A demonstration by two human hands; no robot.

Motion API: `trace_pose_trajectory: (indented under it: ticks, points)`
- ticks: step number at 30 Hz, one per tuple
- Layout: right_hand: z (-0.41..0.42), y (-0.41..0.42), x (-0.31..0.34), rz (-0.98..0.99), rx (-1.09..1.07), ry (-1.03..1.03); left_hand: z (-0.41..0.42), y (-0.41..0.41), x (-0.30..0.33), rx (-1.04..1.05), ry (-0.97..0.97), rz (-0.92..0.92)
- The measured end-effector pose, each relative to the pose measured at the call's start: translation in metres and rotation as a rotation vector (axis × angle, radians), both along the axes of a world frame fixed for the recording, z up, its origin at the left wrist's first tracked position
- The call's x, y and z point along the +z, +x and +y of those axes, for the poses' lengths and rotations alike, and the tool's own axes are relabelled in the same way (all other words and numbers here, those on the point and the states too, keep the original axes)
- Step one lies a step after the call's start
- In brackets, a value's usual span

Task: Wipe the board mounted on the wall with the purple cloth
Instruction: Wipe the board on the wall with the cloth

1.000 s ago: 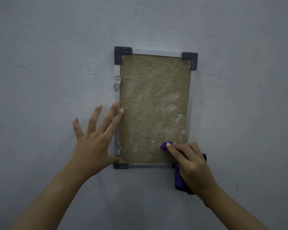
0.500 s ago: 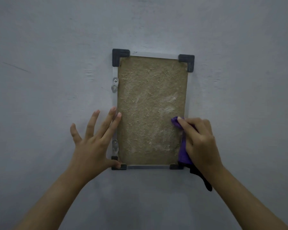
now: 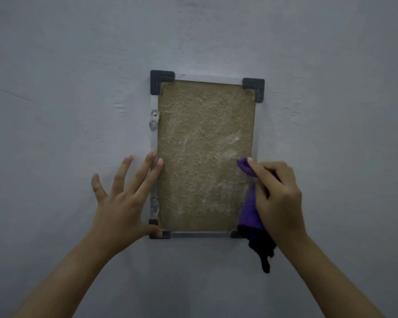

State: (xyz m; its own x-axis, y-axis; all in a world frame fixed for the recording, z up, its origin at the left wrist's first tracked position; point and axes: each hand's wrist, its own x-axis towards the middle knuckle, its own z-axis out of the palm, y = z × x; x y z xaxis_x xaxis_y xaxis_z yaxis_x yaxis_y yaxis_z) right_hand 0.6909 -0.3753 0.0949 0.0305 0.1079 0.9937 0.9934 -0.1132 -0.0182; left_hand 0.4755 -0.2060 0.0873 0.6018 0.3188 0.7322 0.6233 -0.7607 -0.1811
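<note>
A tan, rough-surfaced board [image 3: 202,143] in a thin pale frame with dark corner caps hangs upright on the wall. Pale dusty streaks show on its right half. My right hand [image 3: 278,198] grips the bunched purple cloth [image 3: 249,212] and presses it against the board's lower right edge; the cloth's dark tail hangs below the bottom corner. My left hand [image 3: 122,203] lies flat with fingers spread on the wall and the frame's lower left side, thumb on the bottom left corner cap.
The grey wall [image 3: 78,65] surrounds the board on all sides. Two small metal brackets sit on the frame's left side, an upper bracket [image 3: 154,121] and a lower bracket [image 3: 154,206].
My right hand has carried the cloth up from the board's bottom right corner along its right edge. My left hand has stayed in place.
</note>
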Motion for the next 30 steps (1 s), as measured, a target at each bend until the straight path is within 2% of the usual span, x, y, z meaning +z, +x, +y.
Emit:
trace_pose_trajectory:
  ticks: [2, 5, 8, 11, 14, 18, 22, 25, 27, 30]
  points:
    - [0.014, 0.003, 0.006, -0.003, -0.081, 0.000, 0.000, 0.000, 0.000, 0.003, 0.001, 0.005]
    - [0.027, 0.002, -0.025, -0.115, -0.160, -0.049, 0.001, 0.002, 0.000, 0.005, 0.010, 0.005]
    - [0.022, -0.005, -0.068, -0.207, -0.150, -0.182, 0.001, 0.002, 0.000, 0.000, 0.008, -0.001]
    - [0.012, -0.009, -0.071, -0.122, -0.024, -0.293, 0.000, 0.000, 0.000, -0.004, 0.001, 0.006]
    - [0.003, -0.011, -0.034, -0.028, 0.061, -0.161, 0.001, -0.001, 0.000, -0.007, 0.008, 0.006]
    - [0.014, -0.004, 0.017, 0.018, -0.050, 0.041, 0.002, 0.000, 0.000, -0.008, 0.013, 0.004]
    - [0.034, -0.009, -0.019, -0.080, -0.105, 0.001, 0.005, 0.001, -0.001, -0.021, 0.015, -0.001]
    - [0.030, -0.017, -0.058, -0.142, -0.052, -0.198, 0.005, 0.001, 0.000, -0.024, 0.017, 0.004]
    - [0.021, -0.020, -0.057, -0.117, 0.029, -0.283, 0.005, 0.000, 0.001, -0.024, 0.018, 0.012]
    - [0.011, -0.020, -0.012, -0.039, 0.059, -0.119, 0.005, -0.002, 0.001, -0.023, 0.022, 0.013]
